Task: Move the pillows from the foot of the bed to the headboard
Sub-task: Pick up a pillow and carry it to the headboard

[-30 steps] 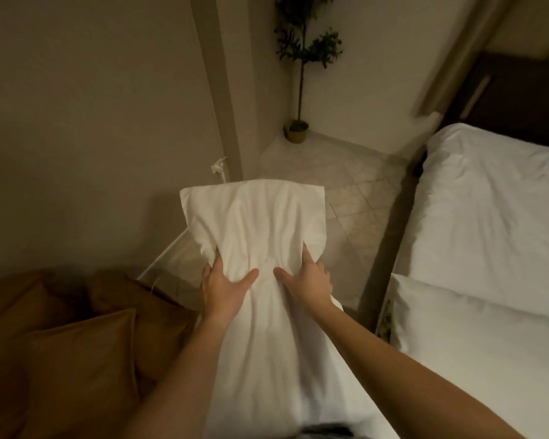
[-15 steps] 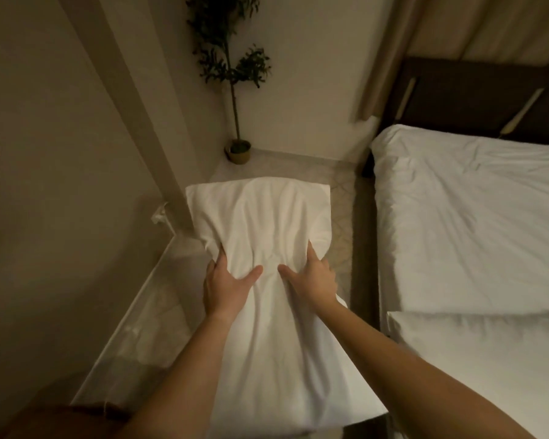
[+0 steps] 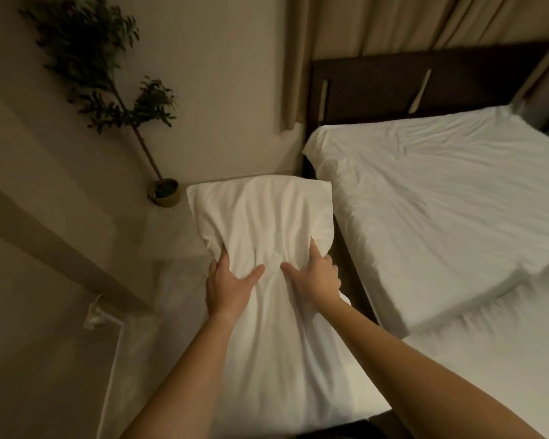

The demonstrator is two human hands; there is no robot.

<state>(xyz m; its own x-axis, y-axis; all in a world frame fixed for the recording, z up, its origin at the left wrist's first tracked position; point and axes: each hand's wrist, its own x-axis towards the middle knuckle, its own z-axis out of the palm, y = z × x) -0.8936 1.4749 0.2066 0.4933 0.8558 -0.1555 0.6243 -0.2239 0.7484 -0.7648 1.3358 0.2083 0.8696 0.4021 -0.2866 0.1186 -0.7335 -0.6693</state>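
I hold a white pillow (image 3: 267,223) lengthwise in front of me, above the floor beside the bed. My left hand (image 3: 227,285) grips its left side and my right hand (image 3: 314,277) grips its right side, thumbs pressed into the top. The bed (image 3: 441,191) with its white sheet lies to the right. Its dark headboard (image 3: 409,83) stands at the far end. A second white pillow (image 3: 488,359) lies on the bed at the lower right.
A potted plant (image 3: 164,191) stands in the floor corner ahead on the left. A wall column (image 3: 45,229) juts out on the left, with a white plug and cable (image 3: 95,315) at its base. Beige curtains (image 3: 377,23) hang behind the headboard.
The view has swung right and moved forward along the bed. The headboard and plant are closer; the orange cushions have left the view. Both hands keep the same grip on the pillow.
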